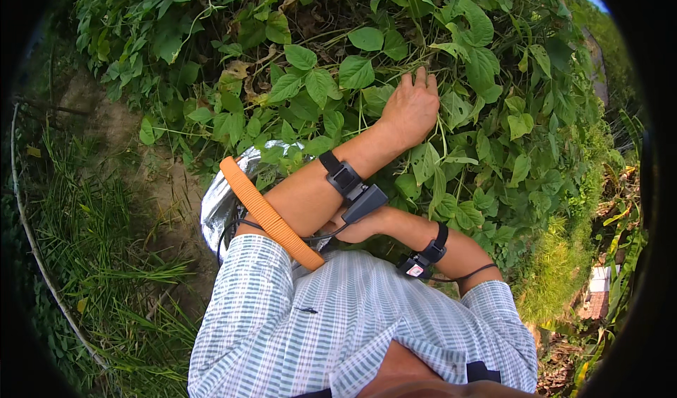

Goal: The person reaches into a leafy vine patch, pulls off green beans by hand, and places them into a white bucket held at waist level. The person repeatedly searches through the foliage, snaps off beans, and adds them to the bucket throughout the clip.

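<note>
My left hand (410, 108) reaches into leafy bean-like vines (355, 72), back of the hand up. Its fingertips meet a bundle of thin stems (423, 63); whether they grip any is hidden. Over my left forearm passes an orange wrapped handle (270, 213). Below it a silver foil-like bag or lining (212, 215) bulges out, partly behind the arm. My right hand (362, 227) is tucked in front of my chest, under the left forearm. A dark wrist device (365, 203) covers part of it, so its fingers are mostly hidden.
Tall grass (106, 250) and bare soil (172, 186) lie to the left, with a long thin pale stick (39, 263) curving along that edge. Dry leaves and stems (254, 80) show among the vines. A second strapped device (423, 258) with a cable sits on my right forearm.
</note>
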The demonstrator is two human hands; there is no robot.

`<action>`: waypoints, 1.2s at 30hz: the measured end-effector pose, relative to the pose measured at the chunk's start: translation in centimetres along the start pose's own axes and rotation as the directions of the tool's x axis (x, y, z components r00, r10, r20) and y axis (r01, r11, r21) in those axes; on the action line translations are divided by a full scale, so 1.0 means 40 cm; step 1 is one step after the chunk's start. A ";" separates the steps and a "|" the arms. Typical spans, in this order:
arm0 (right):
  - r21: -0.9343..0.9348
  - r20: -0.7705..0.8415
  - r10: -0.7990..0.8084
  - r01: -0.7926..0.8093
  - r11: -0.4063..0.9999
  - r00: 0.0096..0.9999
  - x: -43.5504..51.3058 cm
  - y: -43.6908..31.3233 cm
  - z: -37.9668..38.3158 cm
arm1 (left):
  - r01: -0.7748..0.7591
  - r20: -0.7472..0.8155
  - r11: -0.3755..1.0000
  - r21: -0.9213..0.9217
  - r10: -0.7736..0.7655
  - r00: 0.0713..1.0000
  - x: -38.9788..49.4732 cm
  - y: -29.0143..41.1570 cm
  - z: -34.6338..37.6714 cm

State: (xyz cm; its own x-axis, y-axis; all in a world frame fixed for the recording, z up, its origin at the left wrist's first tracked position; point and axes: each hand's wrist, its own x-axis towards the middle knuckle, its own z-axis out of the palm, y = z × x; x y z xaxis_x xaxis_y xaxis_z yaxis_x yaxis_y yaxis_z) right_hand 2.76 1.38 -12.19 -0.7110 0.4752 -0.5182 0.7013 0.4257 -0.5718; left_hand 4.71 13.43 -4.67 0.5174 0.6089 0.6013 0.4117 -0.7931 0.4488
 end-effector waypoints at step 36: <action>0.187 -0.842 0.271 -0.219 0.958 0.466 -0.171 0.275 -0.594 | -0.014 -0.350 0.940 -0.340 -0.113 0.930 0.018 -0.231 -0.238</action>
State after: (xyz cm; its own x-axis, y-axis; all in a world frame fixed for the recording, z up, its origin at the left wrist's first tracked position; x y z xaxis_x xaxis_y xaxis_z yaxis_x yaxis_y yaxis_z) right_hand 16.55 21.13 0.17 -0.0985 0.9853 0.1397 0.8178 0.1601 -0.5528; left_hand -5.86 21.06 -2.12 0.1722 0.6503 0.7399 0.1252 -0.7595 0.6384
